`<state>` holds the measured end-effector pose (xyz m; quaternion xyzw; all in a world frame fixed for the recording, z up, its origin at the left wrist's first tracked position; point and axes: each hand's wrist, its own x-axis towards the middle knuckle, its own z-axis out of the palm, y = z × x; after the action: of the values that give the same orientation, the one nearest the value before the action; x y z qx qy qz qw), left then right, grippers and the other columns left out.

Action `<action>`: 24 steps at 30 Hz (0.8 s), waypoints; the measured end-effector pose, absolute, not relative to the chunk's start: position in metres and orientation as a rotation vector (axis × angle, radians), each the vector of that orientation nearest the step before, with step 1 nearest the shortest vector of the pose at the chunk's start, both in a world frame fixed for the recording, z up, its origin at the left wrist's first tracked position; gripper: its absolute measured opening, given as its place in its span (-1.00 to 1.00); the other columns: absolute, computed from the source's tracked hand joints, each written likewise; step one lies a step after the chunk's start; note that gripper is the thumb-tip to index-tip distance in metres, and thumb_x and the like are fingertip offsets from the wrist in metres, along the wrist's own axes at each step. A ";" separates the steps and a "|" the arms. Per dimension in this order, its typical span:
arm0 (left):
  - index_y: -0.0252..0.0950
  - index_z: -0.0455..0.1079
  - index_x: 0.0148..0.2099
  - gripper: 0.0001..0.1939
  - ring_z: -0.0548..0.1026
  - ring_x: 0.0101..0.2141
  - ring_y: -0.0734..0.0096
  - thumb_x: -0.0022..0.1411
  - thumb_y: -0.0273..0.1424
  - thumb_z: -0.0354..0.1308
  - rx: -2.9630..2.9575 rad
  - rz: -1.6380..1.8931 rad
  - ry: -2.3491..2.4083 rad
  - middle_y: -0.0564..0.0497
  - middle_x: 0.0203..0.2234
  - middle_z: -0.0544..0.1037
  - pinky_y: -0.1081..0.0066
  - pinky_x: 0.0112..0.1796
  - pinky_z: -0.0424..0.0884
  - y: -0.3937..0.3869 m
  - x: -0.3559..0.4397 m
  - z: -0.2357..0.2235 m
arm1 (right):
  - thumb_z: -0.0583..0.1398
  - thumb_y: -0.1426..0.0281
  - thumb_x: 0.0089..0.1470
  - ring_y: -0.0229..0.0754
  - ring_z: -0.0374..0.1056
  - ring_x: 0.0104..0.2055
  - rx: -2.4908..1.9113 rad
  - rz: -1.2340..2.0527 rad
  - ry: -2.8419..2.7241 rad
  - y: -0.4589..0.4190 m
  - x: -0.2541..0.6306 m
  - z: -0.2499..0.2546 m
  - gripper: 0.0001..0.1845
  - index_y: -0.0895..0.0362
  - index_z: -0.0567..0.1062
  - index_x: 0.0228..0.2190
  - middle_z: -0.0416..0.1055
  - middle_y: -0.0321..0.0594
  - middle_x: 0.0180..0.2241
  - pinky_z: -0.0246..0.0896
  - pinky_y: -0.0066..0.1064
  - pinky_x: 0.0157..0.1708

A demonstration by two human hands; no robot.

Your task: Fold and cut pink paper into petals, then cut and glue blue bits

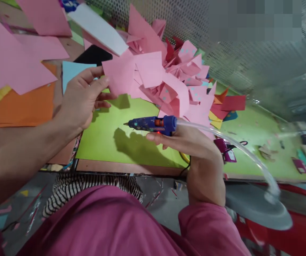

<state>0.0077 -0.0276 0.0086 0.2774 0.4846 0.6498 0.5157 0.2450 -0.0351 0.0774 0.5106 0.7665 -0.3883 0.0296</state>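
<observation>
My left hand pinches the left edge of a pink paper piece between thumb and fingers. The piece is raised over a lime-green sheet on the table. A blue glue gun is gripped in my right hand, its nozzle pointing left above the green sheet. A small red light glows under its body. From its rear a long clear glue stick curves away to the right. A heap of folded pink paper pieces lies just beyond the glue gun.
Pink sheets and orange paper lie at the left, beside a light blue sheet. A perforated metal panel rises behind the table. At the right are a purple box-like object and a grey stool seat.
</observation>
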 end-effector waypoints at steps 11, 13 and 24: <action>-0.24 0.52 -0.17 -0.81 0.52 -0.62 0.60 0.21 -0.59 0.20 0.665 1.551 1.161 0.18 -0.53 0.61 0.67 -0.71 0.27 -0.031 0.010 0.012 | 0.23 -0.23 -0.01 -0.22 0.33 -0.63 1.828 -0.773 2.099 -0.032 0.247 0.084 -0.40 0.08 0.52 -0.47 0.43 -0.32 -0.66 0.03 -0.37 -0.63; -0.20 0.54 -0.17 -0.82 0.53 -0.58 0.56 0.19 -0.54 0.25 0.687 1.542 1.180 0.16 -0.50 0.63 0.64 -0.68 0.29 -0.033 0.010 0.014 | 0.27 -0.18 0.00 -0.25 0.28 -0.68 1.840 -0.806 2.146 -0.031 0.250 0.082 -0.44 0.07 0.48 -0.55 0.38 -0.34 -0.72 0.01 -0.38 -0.67; -0.24 0.53 -0.16 -0.84 0.54 -0.57 0.58 0.25 -0.56 0.23 0.705 1.544 1.159 0.15 -0.46 0.63 0.64 -0.69 0.26 -0.033 0.009 0.014 | 0.33 -0.14 -0.03 -0.24 0.27 -0.56 1.645 -1.116 2.328 -0.048 0.239 0.068 -0.48 0.07 0.55 -0.49 0.38 -0.34 -0.64 0.03 -0.40 -0.57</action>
<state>0.0094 -0.0329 0.0138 0.2934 0.4828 0.6432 0.5168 0.2388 -0.0479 0.0683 0.5368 0.7599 -0.3643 0.0400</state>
